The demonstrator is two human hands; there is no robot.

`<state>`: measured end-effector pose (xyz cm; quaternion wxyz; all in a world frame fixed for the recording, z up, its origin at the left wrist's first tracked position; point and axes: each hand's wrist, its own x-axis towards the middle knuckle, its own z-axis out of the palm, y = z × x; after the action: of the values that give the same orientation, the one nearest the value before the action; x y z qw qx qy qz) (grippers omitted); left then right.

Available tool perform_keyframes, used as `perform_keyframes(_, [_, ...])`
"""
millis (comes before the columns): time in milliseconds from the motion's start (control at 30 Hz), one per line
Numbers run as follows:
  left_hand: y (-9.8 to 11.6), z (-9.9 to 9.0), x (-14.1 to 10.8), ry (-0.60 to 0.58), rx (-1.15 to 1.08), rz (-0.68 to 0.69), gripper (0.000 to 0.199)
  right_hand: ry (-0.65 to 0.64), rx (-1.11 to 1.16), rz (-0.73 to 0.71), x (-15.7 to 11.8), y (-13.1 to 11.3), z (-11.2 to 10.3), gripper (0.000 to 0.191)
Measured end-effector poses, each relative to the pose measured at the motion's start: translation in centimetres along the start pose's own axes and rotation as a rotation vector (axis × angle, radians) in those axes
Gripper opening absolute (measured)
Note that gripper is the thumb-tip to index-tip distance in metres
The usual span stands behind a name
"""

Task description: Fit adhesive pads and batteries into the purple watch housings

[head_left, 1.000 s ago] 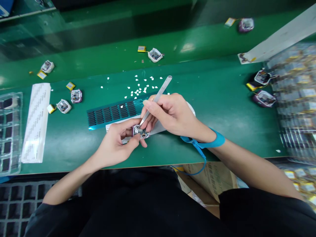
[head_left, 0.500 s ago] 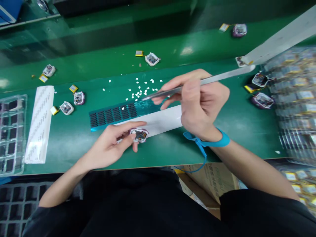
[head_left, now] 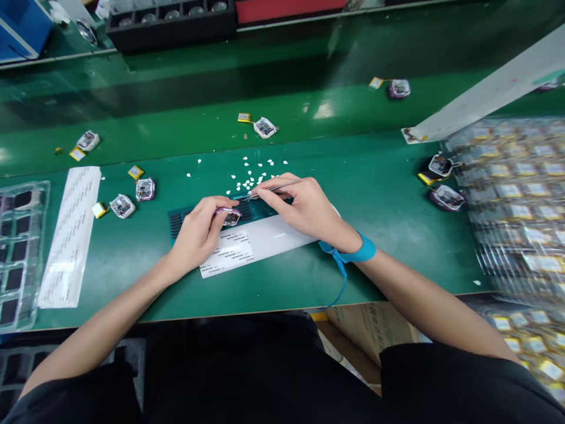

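Between its thumb and fingers, my left hand (head_left: 197,235) grips a small purple-rimmed device housing (head_left: 231,218), its circuit side showing. The metal tweezers (head_left: 282,187) are pinched in my right hand (head_left: 308,207), which wears a blue wrist strap (head_left: 364,248). Their tips point down at the teal sheet of black pieces (head_left: 249,210), close beside my left fingertips. Whether the tips hold anything is too small to tell. A white backing strip (head_left: 265,238) lies in front of the teal sheet. Small white stickers (head_left: 249,181) are scattered behind it.
More housings with yellow batteries lie left (head_left: 122,206), behind (head_left: 265,128) and right (head_left: 447,197). A clear tray (head_left: 44,247) and a printed strip (head_left: 73,235) are at left. Stacked filled trays (head_left: 521,206) and a white post (head_left: 481,88) stand at right.
The view has shifted. My right hand has lowered and come left with the tweezers, now near my left hand. My left hand has moved up with the housing, over the teal sheet.
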<state>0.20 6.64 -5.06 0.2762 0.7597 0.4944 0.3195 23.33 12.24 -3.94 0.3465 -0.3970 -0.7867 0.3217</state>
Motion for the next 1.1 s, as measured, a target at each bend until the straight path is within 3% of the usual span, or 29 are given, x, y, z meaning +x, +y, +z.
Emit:
perform_keyframes(233, [0.2, 0.3, 0.2, -0.043, 0.067, 0.07, 0.019, -0.007, -0.136, -0.154, 0.1, 0.7, -0.5, 0.025])
perform_keyframes(500, [-0.2, 0.5, 0.7, -0.087, 0.06, 0.061, 0.023, -0.012, -0.212, -0.255, -0.5, 1.6, 1.0, 0.022])
perform_keyframes(600, [-0.1, 0.6, 0.6, -0.094, 0.096, 0.08, 0.023, 0.07, -0.282, -0.321, -0.3, 1.5, 0.8, 0.026])
perform_keyframes(700, [0.7, 0.3, 0.1, -0.094, 0.125, 0.191, 0.017, 0.242, -0.276, -0.405, -0.1, 0.9, -0.2, 0.031])
perform_keyframes(767, [1.7, -0.5, -0.1, 0.029, 0.027, 0.24, 0.01, 0.3, -0.268, -0.461, -0.3, 0.6, -0.8, 0.036])
perform_keyframes(867, [2.7, -2.3, 0.2, 0.394, -0.374, 0.017, 0.01, 0.268, -0.301, -0.548, -0.8, 0.1, -1.1, 0.045])
perform_keyframes(900, [2.8, -2.9, 0.4, 0.445, -0.521, -0.095, 0.01, 0.252, -0.316, -0.577, -1.0, 0.0, -1.0, 0.048])
perform_keyframes(1000, [2.2, -4.2, 1.2, 0.344, -0.852, -0.404, 0.012, 0.235, -0.372, -0.659, -1.6, -0.6, -0.6, 0.052])
perform_keyframes(1100, [1.5, -4.0, 1.2, 0.197, -0.969, -0.614, 0.013, 0.216, -0.416, -0.704, -1.9, -1.5, -0.5, 0.047])
